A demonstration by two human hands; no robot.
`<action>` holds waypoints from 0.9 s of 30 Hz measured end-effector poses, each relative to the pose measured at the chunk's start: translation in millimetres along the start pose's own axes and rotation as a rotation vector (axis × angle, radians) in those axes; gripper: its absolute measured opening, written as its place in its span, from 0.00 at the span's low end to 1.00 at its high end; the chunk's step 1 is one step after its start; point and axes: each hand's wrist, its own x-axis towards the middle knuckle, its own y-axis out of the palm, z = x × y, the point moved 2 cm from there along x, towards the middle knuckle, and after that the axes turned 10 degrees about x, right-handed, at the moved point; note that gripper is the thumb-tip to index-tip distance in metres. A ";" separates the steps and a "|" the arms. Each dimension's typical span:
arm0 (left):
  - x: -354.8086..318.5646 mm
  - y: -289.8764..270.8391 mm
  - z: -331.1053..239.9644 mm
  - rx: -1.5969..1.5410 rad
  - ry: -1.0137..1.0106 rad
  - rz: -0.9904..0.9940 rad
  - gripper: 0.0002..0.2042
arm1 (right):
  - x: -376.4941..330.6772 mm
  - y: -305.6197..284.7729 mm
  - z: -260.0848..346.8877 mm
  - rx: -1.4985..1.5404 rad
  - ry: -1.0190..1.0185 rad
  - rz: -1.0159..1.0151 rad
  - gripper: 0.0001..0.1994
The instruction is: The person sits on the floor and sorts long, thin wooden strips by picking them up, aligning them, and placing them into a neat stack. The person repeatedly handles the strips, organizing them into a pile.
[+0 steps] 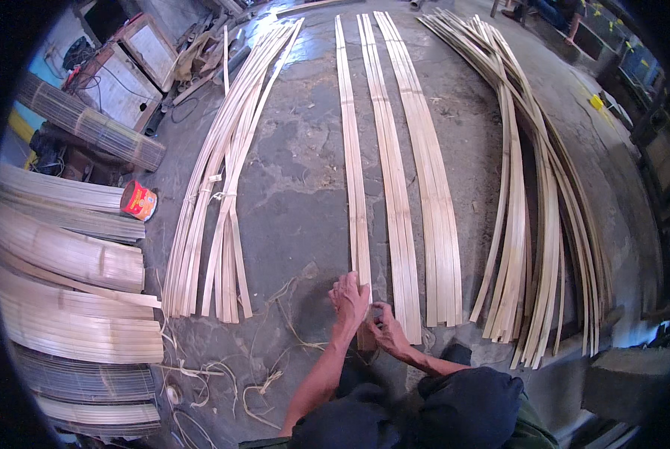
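On the concrete floor [297,187], the left hand [350,295] presses flat, fingers released, on the near end of a bamboo strip [352,172]. Strip long axis runs far from the hands. Right hand [386,327] pinches that same end, just right.

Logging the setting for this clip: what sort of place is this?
Most likely a bamboo craft workshop. Long split bamboo strips lie in rows on a stained concrete floor, stacks of flattened bamboo sit on the person's left, and wooden frames lean at the back.
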 end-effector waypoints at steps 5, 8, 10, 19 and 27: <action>0.5 -1.1 -23.9 -0.199 0.025 -0.038 0.19 | 4.9 -20.7 -8.6 -0.014 0.044 -0.057 0.13; 6.8 3.8 -37.6 -0.751 -0.126 0.232 0.13 | 1.3 -19.1 -7.0 0.197 0.004 -0.144 0.15; 14.3 5.0 -41.0 -1.150 -0.232 0.378 0.10 | -3.5 -18.1 11.2 0.206 -0.045 -0.178 0.15; 8.2 -24.2 -103.1 -1.174 -0.029 0.283 0.10 | -8.5 -60.7 23.0 -0.286 -0.351 -0.357 0.14; 18.6 36.5 -121.7 -1.224 -0.012 0.406 0.11 | -14.9 -93.2 13.7 -0.068 -0.125 -0.341 0.16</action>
